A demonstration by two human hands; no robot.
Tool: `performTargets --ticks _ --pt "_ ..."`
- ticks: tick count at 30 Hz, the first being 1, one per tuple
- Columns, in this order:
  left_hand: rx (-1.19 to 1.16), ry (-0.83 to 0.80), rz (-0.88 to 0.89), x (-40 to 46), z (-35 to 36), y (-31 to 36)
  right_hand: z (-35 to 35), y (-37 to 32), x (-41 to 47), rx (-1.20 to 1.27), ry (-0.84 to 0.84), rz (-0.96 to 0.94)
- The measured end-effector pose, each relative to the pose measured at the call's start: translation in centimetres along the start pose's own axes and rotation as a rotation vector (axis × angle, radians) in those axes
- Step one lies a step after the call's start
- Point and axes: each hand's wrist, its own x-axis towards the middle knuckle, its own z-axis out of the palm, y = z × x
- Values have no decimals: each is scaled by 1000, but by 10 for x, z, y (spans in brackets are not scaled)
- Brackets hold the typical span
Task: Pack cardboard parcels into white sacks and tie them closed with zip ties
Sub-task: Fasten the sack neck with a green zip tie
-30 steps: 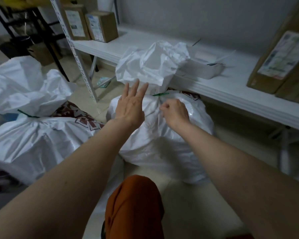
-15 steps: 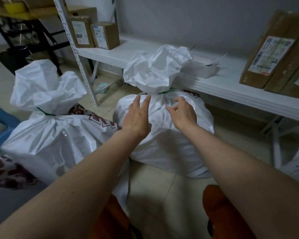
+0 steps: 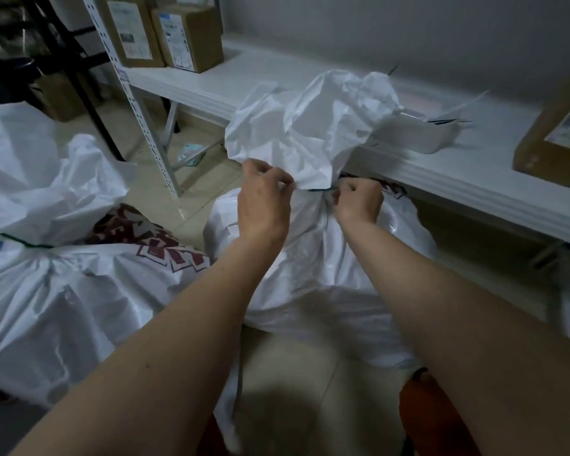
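- The white shelf [image 3: 277,77] is running along the wall, carrying labelled cardboard parcels [image 3: 165,31] at its far left corner and another parcel [image 3: 553,143] at its right edge, likely waiting there to be packed.
- A filled white sack [image 3: 326,264] is sitting on the floor just in front of the shelf's front edge, its gathered top [image 3: 313,126] bunching upward so the neck below can be cinched.
- A second sack [image 3: 73,291] is lying on the floor to the left, already closed with a green tie [image 3: 23,242], so it is probably set aside as done.
- The left hand [image 3: 264,202] is curling its fingers against the left side of the neck and appears to be pinching the bunched plastic, steadying it against the pull.
- The right hand [image 3: 357,200] is closing into a fist at the right side of the neck, seemingly gripping the tie's end to draw it tight; the blur is making that hard to confirm.
- The green zip tie [image 3: 320,189] is wrapping the neck between the two hands, only a short stretch showing.
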Motion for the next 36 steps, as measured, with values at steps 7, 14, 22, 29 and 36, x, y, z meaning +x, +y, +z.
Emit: performTargets --ticks 7,14,22,29,36 --pt "-240 219 -100 7 -11 12 -14 8 -1 99 -234 2" --pt "-359 469 114 -22 -52 53 -63 0 -50 142 -412 -270" --pt "507 -486 492 -64 -10 44 -135 21 -84 103 -471 -442" --pt "619 -619 304 -71 28 53 -153 51 -83 83 -446 -415" --pt "437 -783 -45 -84 16 7 -121 30 -72 49 -508 -379"
